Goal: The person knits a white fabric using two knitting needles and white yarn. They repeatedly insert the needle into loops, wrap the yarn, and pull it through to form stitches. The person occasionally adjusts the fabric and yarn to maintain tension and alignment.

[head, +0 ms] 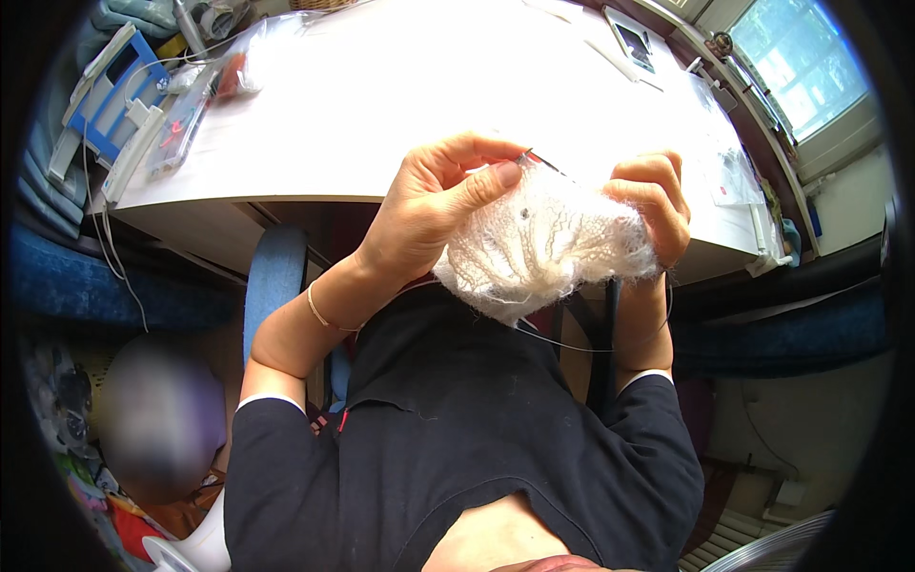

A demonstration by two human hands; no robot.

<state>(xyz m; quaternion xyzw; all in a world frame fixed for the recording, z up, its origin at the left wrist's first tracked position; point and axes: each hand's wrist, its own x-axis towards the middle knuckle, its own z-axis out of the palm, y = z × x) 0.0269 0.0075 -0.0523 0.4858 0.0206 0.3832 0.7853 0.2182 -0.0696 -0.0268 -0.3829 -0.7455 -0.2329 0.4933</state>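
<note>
White fuzzy knitting (547, 243) hangs bunched between my two hands, above the near edge of the desk. My left hand (447, 204) pinches its upper left corner between thumb and fingers, where the tip of a dark knitting needle (549, 164) shows. The fingers of my right hand (652, 204) are curled at the upper right of the piece; whether they grip the needle or only the yarn is hidden. A thin cable (572, 347) loops below the knitting towards my right wrist.
A white desk (343, 129) spans the view ahead. On its left lie a clear plastic case (179, 136), a power strip (134, 154) and a blue and white rack (118, 93). A framed device (632, 43) and plastic bags (729, 157) are at the right. Blue upholstery (275, 279) stands below the edge.
</note>
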